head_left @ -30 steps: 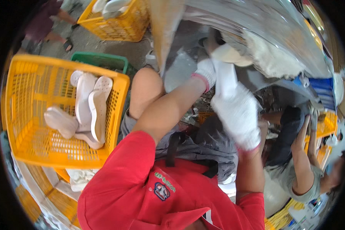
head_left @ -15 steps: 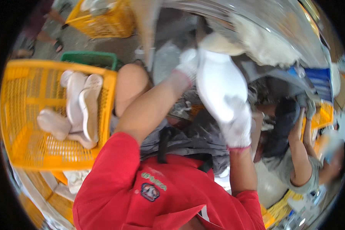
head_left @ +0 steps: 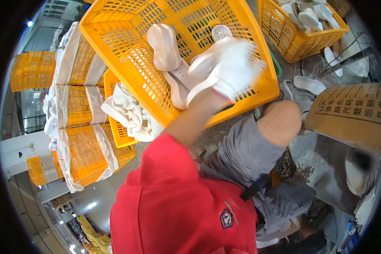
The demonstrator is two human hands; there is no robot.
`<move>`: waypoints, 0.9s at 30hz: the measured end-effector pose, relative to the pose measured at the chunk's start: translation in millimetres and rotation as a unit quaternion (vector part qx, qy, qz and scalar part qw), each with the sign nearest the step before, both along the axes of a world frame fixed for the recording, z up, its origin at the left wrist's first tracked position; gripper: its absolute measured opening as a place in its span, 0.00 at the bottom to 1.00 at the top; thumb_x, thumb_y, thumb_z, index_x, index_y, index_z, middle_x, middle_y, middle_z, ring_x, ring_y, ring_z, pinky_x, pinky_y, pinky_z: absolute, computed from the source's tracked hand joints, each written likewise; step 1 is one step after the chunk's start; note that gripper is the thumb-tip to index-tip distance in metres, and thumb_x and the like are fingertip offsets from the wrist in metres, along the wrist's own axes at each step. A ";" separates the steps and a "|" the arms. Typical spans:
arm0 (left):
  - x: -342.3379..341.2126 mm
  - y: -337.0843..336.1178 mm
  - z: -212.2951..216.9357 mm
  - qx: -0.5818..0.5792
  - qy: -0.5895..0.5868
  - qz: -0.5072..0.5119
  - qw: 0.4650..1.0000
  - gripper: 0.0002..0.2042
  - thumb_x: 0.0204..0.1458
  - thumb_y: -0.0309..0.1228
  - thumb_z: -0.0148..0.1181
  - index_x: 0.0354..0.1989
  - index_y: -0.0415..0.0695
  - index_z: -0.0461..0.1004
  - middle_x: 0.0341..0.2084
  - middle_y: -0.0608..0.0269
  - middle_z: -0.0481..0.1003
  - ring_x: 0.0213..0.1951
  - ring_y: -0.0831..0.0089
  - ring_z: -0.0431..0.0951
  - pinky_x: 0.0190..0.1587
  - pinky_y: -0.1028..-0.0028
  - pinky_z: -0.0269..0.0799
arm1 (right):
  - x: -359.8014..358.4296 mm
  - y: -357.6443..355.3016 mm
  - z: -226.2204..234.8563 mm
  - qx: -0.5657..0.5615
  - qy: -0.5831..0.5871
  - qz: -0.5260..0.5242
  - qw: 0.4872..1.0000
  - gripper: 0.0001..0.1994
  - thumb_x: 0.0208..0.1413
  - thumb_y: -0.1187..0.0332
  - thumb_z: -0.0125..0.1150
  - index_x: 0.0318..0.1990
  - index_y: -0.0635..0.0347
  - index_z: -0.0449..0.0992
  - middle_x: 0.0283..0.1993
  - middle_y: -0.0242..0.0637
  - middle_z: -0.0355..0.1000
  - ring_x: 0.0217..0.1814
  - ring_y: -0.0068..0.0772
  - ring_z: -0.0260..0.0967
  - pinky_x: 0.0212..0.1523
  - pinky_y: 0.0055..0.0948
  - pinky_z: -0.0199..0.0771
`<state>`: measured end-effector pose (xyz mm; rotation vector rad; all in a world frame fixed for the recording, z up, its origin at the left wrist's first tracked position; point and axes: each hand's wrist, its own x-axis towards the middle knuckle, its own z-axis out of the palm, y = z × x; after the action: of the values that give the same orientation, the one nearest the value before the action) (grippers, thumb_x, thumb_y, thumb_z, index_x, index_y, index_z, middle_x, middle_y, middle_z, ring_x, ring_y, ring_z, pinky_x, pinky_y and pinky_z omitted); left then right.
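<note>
My left hand (head_left: pixel 237 70), in a white knitted glove, reaches over a yellow plastic crate (head_left: pixel 114 36) among white shoe soles. Motion smears its fingers, so I cannot tell whether they grip anything. Right under it lies a white sole (head_left: pixel 201 91) with a curved rim. Beside these rest a rounded sole (head_left: pixel 164 48) and a sole with small holes (head_left: pixel 221 31). My right hand is out of view.
Another yellow crate (head_left: pixel 302 46) full of soles stands at the far right. A cardboard box (head_left: pixel 347 114) is right of my knee. Crumpled white cloth (head_left: pixel 129 112) fills a crate at left, near stacked yellow crates (head_left: pixel 80 152). Loose soles (head_left: pixel 309 84) lie on the floor.
The view has swung left toward the crate. My left hand has moved from beside the white sole at the machine into the crate. My right hand, earlier on that sole, has left the view.
</note>
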<state>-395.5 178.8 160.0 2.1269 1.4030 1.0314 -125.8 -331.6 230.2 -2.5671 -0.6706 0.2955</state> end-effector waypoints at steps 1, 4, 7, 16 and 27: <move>-43.0 33.8 -12.7 -0.010 0.212 0.036 0.976 0.12 0.55 0.36 0.66 0.34 0.39 0.76 0.32 0.48 0.78 0.41 0.46 0.82 0.44 0.51 0.77 | 0.1 -9.9 0.7 -0.015 -0.011 -0.001 1.000 0.23 0.70 0.73 0.59 0.70 0.71 0.72 0.65 0.47 0.77 0.64 0.38 0.75 0.62 0.36 0.76; -139.4 96.3 -40.4 -0.336 0.255 0.141 0.896 0.27 0.58 0.45 0.63 0.54 0.31 0.80 0.54 0.34 0.81 0.61 0.52 0.81 0.60 0.58 0.77 | -8.6 -31.8 1.0 -0.055 -0.052 -0.008 0.997 0.24 0.70 0.73 0.59 0.71 0.71 0.71 0.66 0.48 0.77 0.65 0.38 0.75 0.63 0.36 0.76; -173.1 72.4 -17.5 -0.305 0.054 0.232 0.922 0.28 0.60 0.46 0.63 0.59 0.33 0.79 0.55 0.38 0.81 0.61 0.52 0.82 0.66 0.58 0.74 | -28.8 -10.3 0.0 -0.052 -0.085 0.041 0.994 0.24 0.70 0.73 0.59 0.71 0.71 0.70 0.66 0.48 0.76 0.66 0.39 0.74 0.63 0.37 0.76; 53.0 -219.5 122.8 -0.550 -0.458 -0.175 0.676 0.15 0.70 0.40 0.61 0.53 0.41 0.79 0.46 0.63 0.81 0.50 0.73 0.79 0.60 0.66 0.74 | -88.7 106.7 37.8 0.081 -0.240 0.363 0.897 0.31 0.61 0.67 0.72 0.70 0.64 0.72 0.71 0.54 0.70 0.76 0.64 0.63 0.74 0.61 0.64; 296.1 -292.7 -3.6 -0.733 -0.342 -0.245 0.534 0.19 0.59 0.22 0.67 0.60 0.44 0.76 0.49 0.58 0.81 0.50 0.64 0.84 0.51 0.56 0.84 | -69.3 36.5 40.3 0.403 0.318 -0.307 0.802 0.33 0.70 0.69 0.61 0.78 0.62 0.56 0.73 0.45 0.64 0.66 0.42 0.74 0.51 0.40 0.89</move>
<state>-99.4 -114.0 156.3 0.5324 0.5849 0.0844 -195.0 -295.1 270.5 -1.5661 0.2757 0.4789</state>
